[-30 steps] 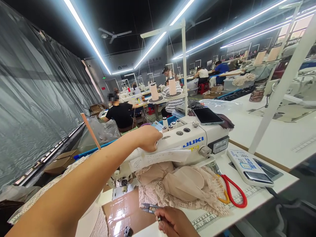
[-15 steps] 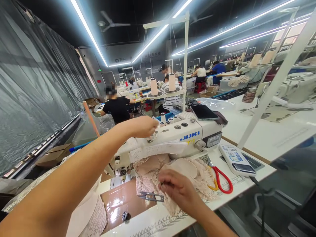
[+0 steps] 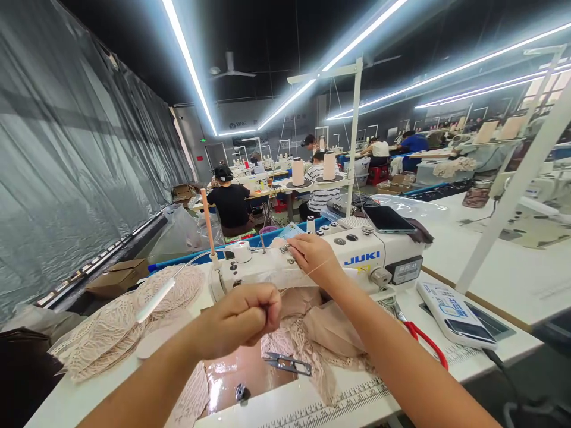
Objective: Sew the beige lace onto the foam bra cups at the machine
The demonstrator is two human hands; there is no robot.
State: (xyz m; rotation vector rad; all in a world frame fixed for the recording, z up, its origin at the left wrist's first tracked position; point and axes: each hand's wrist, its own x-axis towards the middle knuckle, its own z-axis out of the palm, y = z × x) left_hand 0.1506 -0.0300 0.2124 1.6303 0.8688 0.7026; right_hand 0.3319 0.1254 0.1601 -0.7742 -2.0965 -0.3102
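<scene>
My right hand (image 3: pixel 314 255) reaches onto the top of the white sewing machine (image 3: pixel 330 249), fingertips pinched together at a small metal thread guide (image 3: pixel 285 248). What they hold is too small to make out. In front of the machine head, my left hand (image 3: pixel 243 315) is closed in a fist. A thin thread (image 3: pixel 317 270) crosses in front of my right wrist and appears to lead down to the left fist. Beige lace fabric (image 3: pixel 330 327) lies under the machine arm. Thread snips (image 3: pixel 288 363) and a black-and-silver bobbin part (image 3: pixel 241 392) rest near the front.
Thread cones (image 3: pixel 298 172) stand on a rack behind the machine. A phone (image 3: pixel 389 219) lies on top of it. To the right are red-handled scissors (image 3: pixel 426 342) and a white control box (image 3: pixel 455 315). Stacked lace pieces (image 3: pixel 134 321) lie left. People sit at machines beyond.
My left hand has come down from the machine top to in front of the head, now a fist. My right hand has risen from the fabric to the thread guide. The view has shifted.
</scene>
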